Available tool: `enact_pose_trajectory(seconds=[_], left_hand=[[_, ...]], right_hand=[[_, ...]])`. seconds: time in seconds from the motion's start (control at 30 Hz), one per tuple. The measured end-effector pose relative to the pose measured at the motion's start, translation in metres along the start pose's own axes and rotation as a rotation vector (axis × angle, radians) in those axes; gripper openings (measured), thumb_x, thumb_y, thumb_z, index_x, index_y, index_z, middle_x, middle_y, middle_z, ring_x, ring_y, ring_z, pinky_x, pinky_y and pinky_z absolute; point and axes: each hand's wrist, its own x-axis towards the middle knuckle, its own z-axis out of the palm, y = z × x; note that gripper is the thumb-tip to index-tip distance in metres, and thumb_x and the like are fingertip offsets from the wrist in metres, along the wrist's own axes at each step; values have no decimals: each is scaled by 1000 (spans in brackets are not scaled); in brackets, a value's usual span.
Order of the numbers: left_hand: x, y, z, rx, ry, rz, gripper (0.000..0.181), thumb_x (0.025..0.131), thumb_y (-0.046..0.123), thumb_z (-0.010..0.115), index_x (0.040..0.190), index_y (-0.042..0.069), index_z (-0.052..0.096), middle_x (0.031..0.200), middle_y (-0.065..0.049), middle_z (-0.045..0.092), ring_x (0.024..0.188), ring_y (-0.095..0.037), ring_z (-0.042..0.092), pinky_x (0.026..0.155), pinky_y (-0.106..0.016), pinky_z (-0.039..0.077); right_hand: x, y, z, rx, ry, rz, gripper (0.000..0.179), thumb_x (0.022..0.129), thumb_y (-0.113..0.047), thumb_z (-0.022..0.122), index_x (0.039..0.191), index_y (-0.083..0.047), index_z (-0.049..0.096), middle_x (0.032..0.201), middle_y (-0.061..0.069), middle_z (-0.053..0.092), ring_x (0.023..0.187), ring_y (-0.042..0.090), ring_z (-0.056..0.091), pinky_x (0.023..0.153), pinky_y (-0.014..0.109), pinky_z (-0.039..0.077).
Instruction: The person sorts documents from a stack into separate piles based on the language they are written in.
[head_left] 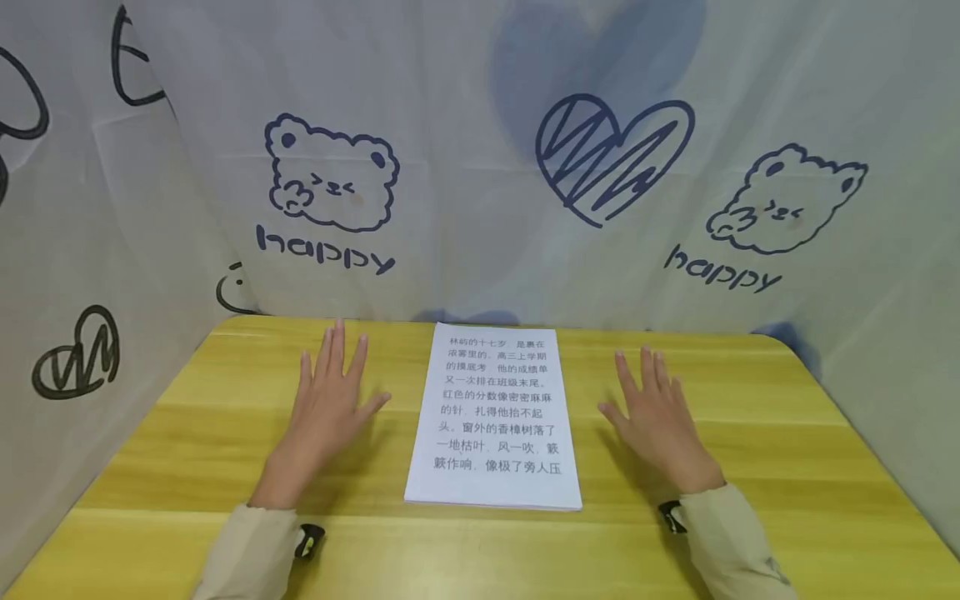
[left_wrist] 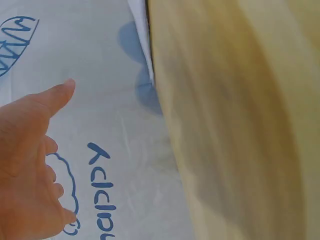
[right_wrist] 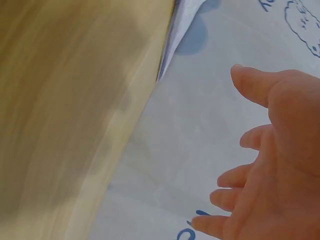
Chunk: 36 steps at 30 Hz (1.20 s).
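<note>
A stack of white paper (head_left: pixel 492 417), its top sheet printed with lines of Chinese characters, lies on the wooden table between both hands. To its left, my left hand (head_left: pixel 327 404) is held over the table with fingers spread and holds nothing. My right hand (head_left: pixel 656 421) is on the other side of the paper, fingers spread too, touching nothing that I can see. The left wrist view shows the left hand (left_wrist: pixel 30 165) with its thumb stretched out. In the right wrist view, the right hand (right_wrist: pixel 280 160) appears with its fingers apart, and an edge of the paper (right_wrist: pixel 182 30) is visible.
The yellow wood-grain table (head_left: pixel 480 554) ends at a pale cloth (head_left: pixel 465 208) hanging behind it, drawn with bears, hearts and the word "happy". More of this cloth hangs along the left side. Dark bands (head_left: pixel 309 542) circle the wrists below beige sleeves.
</note>
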Motion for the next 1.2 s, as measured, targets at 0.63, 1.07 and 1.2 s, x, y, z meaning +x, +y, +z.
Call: enact_pose_trajectory(seconds=[0.63, 1.07, 1.2], left_hand=[[32, 26, 17, -710, -140, -172, 69, 98, 17, 54, 151, -5, 16, 153, -27, 19, 137, -45, 24, 109, -57, 25], [44, 32, 47, -769, -266, -322, 55, 95, 8, 57, 143, -7, 37, 136, -29, 46, 122, -41, 48, 90, -42, 50], [48, 31, 54, -789, -294, -373, 55, 94, 7, 58, 143, -8, 37, 135, -27, 47, 122, -39, 47, 89, -39, 51]], right_hand=[[37, -30, 10, 460, -68, -107, 55, 99, -18, 55, 143, 8, 37, 145, 27, 38, 131, 43, 39, 106, 54, 33], [58, -20, 25, 734, -216, 112, 51, 99, -13, 54, 139, 14, 38, 122, 29, 53, 98, 34, 60, 79, 39, 55], [62, -16, 34, 766, -263, 160, 51, 97, -10, 55, 138, 17, 38, 121, 29, 54, 100, 33, 59, 81, 37, 55]])
